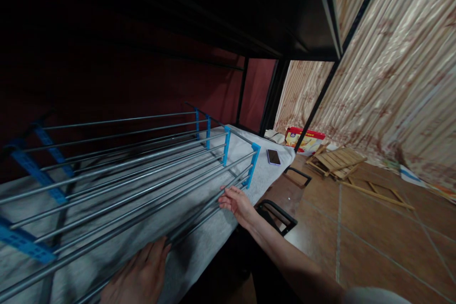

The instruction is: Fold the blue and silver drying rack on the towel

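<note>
A rack of grey metal tubes (142, 181) with blue plastic brackets (253, 165) lies along a grey cloth-covered surface (210, 242). At the bottom of the picture my left hand (140, 273) is wrapped over a front tube, its fingertips beside a darker section. My right hand (232, 202) pinches a tube between thumb and fingers, just left of the right-end bracket. The tubes run leftward to more blue brackets (26, 242) at the far left. The underside of my left hand's grip is hidden.
A phone (273, 157) lies on the cloth past the rack's right end. Black chair armrests (278, 213) stand by the front edge. A dark shelf hangs overhead. A folded wooden item (338, 161) and a red and yellow box (305, 140) rest on the right, near a curtain (402, 71).
</note>
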A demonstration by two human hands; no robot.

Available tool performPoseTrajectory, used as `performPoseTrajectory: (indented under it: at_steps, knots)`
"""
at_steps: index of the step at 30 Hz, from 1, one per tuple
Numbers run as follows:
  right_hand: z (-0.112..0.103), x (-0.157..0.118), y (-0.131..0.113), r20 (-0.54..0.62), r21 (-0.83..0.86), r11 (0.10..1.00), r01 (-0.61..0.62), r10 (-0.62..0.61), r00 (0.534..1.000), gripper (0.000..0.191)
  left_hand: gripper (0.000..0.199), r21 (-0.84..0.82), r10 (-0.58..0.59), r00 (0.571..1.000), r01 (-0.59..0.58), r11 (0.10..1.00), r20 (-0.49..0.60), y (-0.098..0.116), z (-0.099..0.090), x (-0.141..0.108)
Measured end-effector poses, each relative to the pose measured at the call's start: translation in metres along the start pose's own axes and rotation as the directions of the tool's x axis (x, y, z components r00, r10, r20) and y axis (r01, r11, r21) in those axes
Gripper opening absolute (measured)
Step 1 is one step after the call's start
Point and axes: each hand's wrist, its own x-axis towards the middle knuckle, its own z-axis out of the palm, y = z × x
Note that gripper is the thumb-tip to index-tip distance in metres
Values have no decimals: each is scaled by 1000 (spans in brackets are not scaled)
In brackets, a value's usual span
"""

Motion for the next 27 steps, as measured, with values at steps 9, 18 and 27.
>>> performPoseTrajectory:
  at_steps: [9,18,27]
  knots:
    - [-5,3,-1,-4,-12,1000,-5,5,1000,36,34,0,-13,1000,13,1000,2,7,-7,9]
    - [-6,5,-5,2,-35,999,1,-1,1000,38,32,13,13,1000,-14,1000,16,3,-2,10]
    - [-13,10,0,-18,-156,987,45,-48,999,42,30,70,79,992,-72,995,-102,3,-6,15]
